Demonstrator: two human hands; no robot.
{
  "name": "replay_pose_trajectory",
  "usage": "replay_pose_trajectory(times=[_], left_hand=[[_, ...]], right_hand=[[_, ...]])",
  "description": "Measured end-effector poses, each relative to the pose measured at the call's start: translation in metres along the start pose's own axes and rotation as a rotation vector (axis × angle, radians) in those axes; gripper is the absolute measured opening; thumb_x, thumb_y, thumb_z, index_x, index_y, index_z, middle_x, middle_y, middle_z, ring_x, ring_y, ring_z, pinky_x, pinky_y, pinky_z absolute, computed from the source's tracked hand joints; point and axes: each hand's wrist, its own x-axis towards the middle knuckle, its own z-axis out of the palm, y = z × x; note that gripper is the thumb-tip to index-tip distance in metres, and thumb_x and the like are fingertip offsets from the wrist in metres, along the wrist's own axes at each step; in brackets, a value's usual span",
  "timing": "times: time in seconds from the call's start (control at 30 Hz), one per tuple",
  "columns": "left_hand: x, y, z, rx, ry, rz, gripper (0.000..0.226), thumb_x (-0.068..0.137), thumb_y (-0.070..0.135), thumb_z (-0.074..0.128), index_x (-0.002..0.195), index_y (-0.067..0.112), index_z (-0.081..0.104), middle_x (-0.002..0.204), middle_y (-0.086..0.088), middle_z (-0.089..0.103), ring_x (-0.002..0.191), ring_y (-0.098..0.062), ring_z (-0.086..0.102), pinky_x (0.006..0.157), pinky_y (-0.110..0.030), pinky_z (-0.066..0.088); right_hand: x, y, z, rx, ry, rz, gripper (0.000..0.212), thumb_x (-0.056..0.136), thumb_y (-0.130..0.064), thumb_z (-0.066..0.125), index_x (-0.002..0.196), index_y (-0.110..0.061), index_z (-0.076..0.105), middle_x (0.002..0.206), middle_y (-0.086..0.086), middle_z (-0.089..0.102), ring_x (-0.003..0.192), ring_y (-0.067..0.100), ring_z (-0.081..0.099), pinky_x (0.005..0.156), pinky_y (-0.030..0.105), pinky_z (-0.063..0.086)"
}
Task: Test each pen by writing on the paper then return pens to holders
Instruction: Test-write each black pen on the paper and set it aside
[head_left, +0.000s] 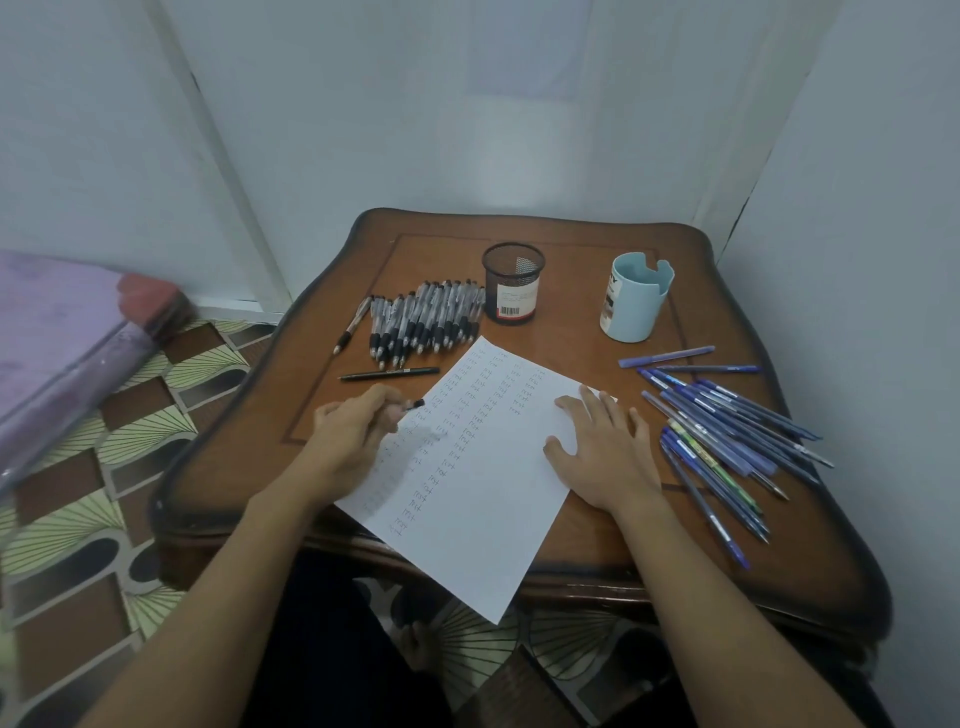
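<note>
- Left hand (358, 441): from my remote seat I see its fingers curled round a pen (411, 405). The pen's dark end pokes out toward the top left edge of the paper (483, 509).
- Right hand (602, 457): fingers straight and spread, palm pressed flat on the right side of the paper, holding nothing.
- Paper: one white sheet, lying askew on the table (571, 353). Its near corner hangs over the front edge. Columns of small handwritten words cover the left and upper parts.
- Black mesh holder (513, 283): upright at the back of the table, no pens visible inside.
- Light blue holder (636, 299): upright to the right of the mesh one and well apart from it. No pens visible inside.
- Black-grip pens (426, 322): a row lying side by side just left of the mesh holder.
- Single black pen (389, 373): lying flat between that row and the left hand.
- Blue pens (727, 431): a loose heap on the table, right of the right hand.
</note>
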Motion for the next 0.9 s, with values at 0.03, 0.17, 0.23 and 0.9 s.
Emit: replay_pose_trajectory(times=[0.03, 0.17, 0.23, 0.9], left_hand=[[0.003, 0.007, 0.002, -0.032, 0.020, 0.031, 0.014, 0.107, 0.029, 0.038, 0.105, 0.034, 0.051, 0.092, 0.023, 0.058, 0.090, 0.008, 0.051, 0.091, -0.035, 0.036], [0.018, 0.026, 0.011, -0.090, 0.012, 0.117, 0.068, 0.092, 0.076, 0.020, 0.081, 0.023, 0.061, 0.070, 0.017, 0.061, 0.066, -0.001, 0.055, 0.061, -0.029, 0.037], [0.026, 0.035, 0.019, -0.028, -0.013, 0.148, 0.085, 0.080, 0.090, 0.017, 0.060, 0.018, 0.058, 0.058, 0.008, 0.060, 0.051, -0.009, 0.050, 0.055, -0.027, 0.032], [0.092, 0.084, 0.068, -0.608, 0.288, 0.051, 0.036, 0.108, 0.036, 0.039, 0.125, 0.022, 0.068, 0.094, -0.005, 0.065, 0.084, -0.014, 0.065, 0.069, -0.032, 0.056]], right_hand=[[0.000, 0.000, 0.000, 0.002, 0.001, 0.000, 0.060, 0.095, -0.062, 0.033, 0.150, -0.039, 0.026, 0.166, -0.004, 0.015, 0.153, 0.021, 0.008, 0.122, 0.053, 0.005], [-0.001, -0.001, -0.002, -0.004, -0.008, 0.004, 0.065, 0.091, -0.066, 0.027, 0.151, -0.039, 0.025, 0.166, -0.004, 0.014, 0.153, 0.021, 0.008, 0.122, 0.052, 0.004], [-0.001, -0.001, -0.003, -0.007, -0.012, 0.002, 0.064, 0.093, -0.065, 0.028, 0.151, -0.039, 0.025, 0.166, -0.004, 0.013, 0.154, 0.021, 0.007, 0.122, 0.052, 0.004], [0.001, 0.004, -0.001, 0.033, -0.020, -0.050, 0.069, 0.085, -0.069, 0.023, 0.149, -0.044, 0.027, 0.166, -0.007, 0.014, 0.153, 0.018, 0.007, 0.120, 0.055, 0.001]])
